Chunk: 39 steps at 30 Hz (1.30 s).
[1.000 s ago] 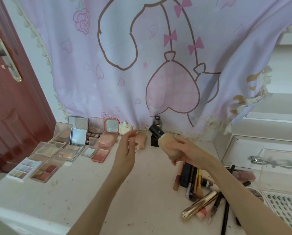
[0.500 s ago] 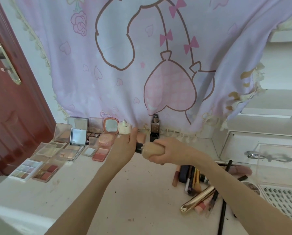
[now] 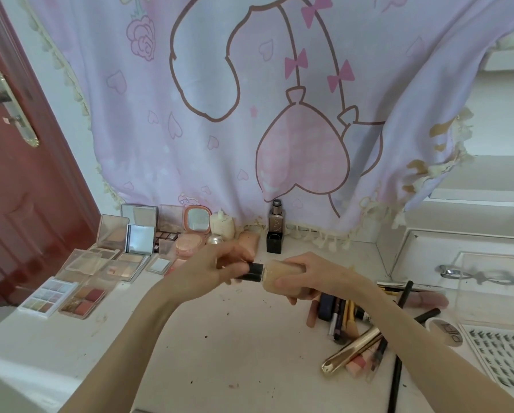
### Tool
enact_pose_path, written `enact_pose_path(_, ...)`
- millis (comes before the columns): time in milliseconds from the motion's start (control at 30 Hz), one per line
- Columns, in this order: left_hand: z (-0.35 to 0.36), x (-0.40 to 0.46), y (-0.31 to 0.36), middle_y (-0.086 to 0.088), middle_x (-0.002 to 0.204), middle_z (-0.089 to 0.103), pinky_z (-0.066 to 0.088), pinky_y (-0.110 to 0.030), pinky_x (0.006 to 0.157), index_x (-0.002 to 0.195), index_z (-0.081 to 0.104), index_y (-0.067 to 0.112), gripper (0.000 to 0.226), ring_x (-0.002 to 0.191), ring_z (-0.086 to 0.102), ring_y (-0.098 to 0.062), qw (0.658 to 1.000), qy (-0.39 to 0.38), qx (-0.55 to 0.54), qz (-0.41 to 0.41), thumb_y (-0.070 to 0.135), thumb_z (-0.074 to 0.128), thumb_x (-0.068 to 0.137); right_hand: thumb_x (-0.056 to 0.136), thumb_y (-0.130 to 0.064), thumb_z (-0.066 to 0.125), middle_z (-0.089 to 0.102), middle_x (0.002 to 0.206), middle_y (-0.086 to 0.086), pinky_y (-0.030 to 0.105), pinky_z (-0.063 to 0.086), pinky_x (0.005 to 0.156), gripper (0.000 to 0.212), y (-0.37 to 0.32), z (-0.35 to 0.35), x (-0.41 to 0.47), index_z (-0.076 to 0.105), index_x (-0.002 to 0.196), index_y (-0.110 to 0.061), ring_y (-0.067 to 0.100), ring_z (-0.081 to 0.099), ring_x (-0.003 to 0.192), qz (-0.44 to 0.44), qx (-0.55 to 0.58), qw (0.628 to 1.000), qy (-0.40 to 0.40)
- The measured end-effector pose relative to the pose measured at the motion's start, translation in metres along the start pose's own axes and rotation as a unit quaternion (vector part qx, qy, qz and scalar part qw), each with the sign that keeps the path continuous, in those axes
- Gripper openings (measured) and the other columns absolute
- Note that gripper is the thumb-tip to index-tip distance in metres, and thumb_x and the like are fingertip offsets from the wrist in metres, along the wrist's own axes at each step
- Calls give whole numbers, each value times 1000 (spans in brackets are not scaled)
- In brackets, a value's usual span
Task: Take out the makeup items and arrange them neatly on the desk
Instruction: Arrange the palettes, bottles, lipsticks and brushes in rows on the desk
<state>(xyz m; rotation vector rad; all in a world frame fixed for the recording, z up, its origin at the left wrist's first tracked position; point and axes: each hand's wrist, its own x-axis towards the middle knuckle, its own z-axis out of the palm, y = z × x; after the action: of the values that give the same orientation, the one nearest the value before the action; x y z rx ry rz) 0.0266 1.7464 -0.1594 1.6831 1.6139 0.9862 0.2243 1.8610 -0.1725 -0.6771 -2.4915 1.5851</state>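
Bottle point(image 3: 282, 277) now horizontal, cap leftward, left hand point(image 3: 211, 271) pinching cap, right hand point(image 3: 312, 278) gripping body

Soft, even daylight fills the scene, brightest at the washed-out upper right. Shadows under the hands point(image 3: 220, 272) on the tabletop point(image 3: 235, 353) are faint. Wide-angle distortion bends the door point(image 3: 26, 189) at the left edge; fine detail is slightly soft throughout.

A home bedroom is being indicated: white desk point(image 3: 220, 338), pink cartoon cloth point(image 3: 249, 114), red wooden door point(image 3: 26, 189), scattered cosmetics.
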Motion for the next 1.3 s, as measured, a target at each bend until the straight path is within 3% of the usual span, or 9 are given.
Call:
enact_pose_path(133,-1,4,1,3,72,68,50,-22,60,94,64,13,38,63,62,-8,997,33,48,-57,33,32,99,84,-38,63,67,72,-6,18,43,56,29,5,2,2,61,105,-19,12,56,68,5,1,1000,-2)
enact_pose_path(267,-4,-5,-7,12,109,56,50,-23,82,102,54,36,24,98,58,-6,998,33,-44,29,22,64,85,79,-44,61,68,76,1,22,41,58,25,6,3,4,61,100,-31,14,58,73,6,32,999,14)
enact_pose_path(400,-3,-7,-5,17,84,59,45,-16,66,91,57,29,23,73,55,-1,998,38,7,57,7,62,86,77,-43,60,66,72,3,23,37,57,24,2,4,5,62,98,-32,11,56,68,-5,60,998,4)
enact_pose_path(500,-8,-3,1,13,57,61,41,-23,62,81,63,21,29,52,49,0,995,66,81,-7,38,42,94,80,-41,62,68,74,-6,22,40,59,24,1,7,6,60,100,-29,3,60,69,3,29,1000,-7)
enact_pose_path(600,-11,-5,3,13,77,62,47,-25,69,92,63,26,35,66,55,0,992,88,95,3,50,40,85,80,-39,63,68,74,-10,18,40,56,24,1,9,6,60,101,-28,-2,62,67,3,38,999,-8)
enact_pose_path(700,-7,-11,1,17,107,54,50,-22,80,104,54,33,27,97,56,0,997,45,18,55,19,66,84,76,-40,61,69,72,-10,20,37,54,28,0,9,7,59,101,-27,-1,62,65,1,61,998,-2)
enact_pose_path(800,-5,-11,1,12,99,55,46,-17,76,95,55,27,28,86,53,3,996,26,40,71,3,63,84,75,-40,63,69,75,-8,20,39,57,27,0,9,8,61,99,-29,1,63,69,1,64,998,-6)
enact_pose_path(967,0,1,2,15,70,49,35,-13,61,91,50,24,17,66,46,6,985,94,133,59,21,36,99,79,-33,69,54,67,-11,16,37,56,11,2,11,14,60,74,-28,5,49,61,-23,10,999,33)
enact_pose_path(1300,-6,17,11,11,71,51,34,-7,59,75,42,35,26,66,47,5,971,166,166,49,32,33,98,79,-24,72,57,65,-21,14,42,65,21,12,2,11,61,67,-37,-4,52,64,-47,-13,994,102)
